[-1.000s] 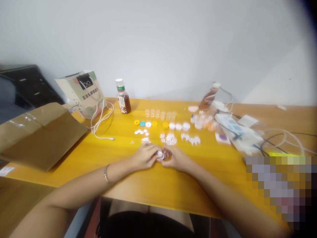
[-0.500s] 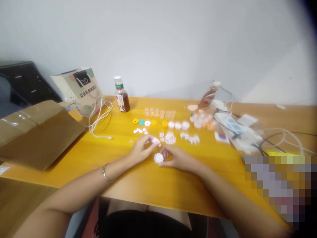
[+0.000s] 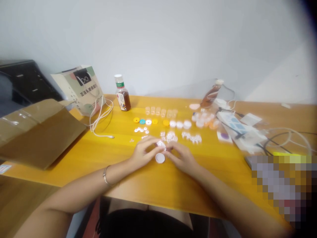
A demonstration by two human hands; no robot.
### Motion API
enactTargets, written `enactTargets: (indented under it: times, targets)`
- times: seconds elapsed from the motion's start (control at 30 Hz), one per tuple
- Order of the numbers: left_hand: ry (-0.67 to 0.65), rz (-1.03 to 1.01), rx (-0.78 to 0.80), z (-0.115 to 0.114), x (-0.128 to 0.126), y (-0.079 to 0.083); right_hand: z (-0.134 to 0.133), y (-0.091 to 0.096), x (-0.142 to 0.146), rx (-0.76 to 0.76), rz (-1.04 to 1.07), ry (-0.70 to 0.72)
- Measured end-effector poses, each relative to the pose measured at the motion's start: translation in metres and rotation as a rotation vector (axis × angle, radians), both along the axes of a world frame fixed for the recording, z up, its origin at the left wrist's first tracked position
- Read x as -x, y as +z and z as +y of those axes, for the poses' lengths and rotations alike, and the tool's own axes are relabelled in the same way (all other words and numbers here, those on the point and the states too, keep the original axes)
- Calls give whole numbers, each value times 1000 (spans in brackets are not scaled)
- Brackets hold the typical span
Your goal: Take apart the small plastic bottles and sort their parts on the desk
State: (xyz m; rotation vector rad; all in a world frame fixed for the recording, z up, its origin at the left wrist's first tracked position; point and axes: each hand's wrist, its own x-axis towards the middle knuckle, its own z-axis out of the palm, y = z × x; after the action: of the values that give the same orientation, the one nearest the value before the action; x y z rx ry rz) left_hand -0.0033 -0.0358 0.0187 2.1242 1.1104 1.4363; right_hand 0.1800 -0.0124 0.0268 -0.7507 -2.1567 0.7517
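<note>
Both my hands meet over the middle of the yellow wooden table [image 3: 158,185]. My left hand [image 3: 143,152] pinches a small clear-white plastic piece [image 3: 161,144] between thumb and fingers. My right hand [image 3: 180,155] reaches its fingertips to the same piece, fingers curled. A round white cap [image 3: 159,158] lies on the table just below the fingers, between the two hands. A silver bracelet [image 3: 106,175] circles my left wrist.
Beyond the hands lie rows of small clear parts [image 3: 190,138], coloured rings [image 3: 142,121], white caps [image 3: 179,124] and clear cups [image 3: 160,111]. Two tea bottles [image 3: 123,94] [image 3: 210,94], a paper bag [image 3: 83,89], a white cable [image 3: 100,117], a cardboard box [image 3: 37,132] and right-side clutter [image 3: 237,127] surround them.
The white cap left my fingers and now lies on the table. My left hand picked up a small clear piece and brought it back; my right hand rose to meet it.
</note>
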Motion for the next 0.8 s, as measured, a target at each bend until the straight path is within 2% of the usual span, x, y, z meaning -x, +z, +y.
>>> enactTargets:
  times: [0.13, 0.27, 0.43, 0.53, 0.67, 0.8]
  targets:
    - [-43, -66, 21, -8, -8, 10, -1, 0, -1, -38, 40, -35]
    - [-65, -214, 73, -16, -19, 20, -6, 2, -3, -45, 90, -38]
    - [-49, -275, 136, -20, -25, 24, -12, 5, -3, -24, 64, -37]
    - [0, -227, 91, -17, -22, 22, -10, 5, -1, -9, 60, -56]
    - [61, -143, 8, -9, -14, 10, -4, 4, 1, 17, 105, -138]
    - [32, 30, -124, 1, -6, -3, -2, 7, 2, 34, 175, -183]
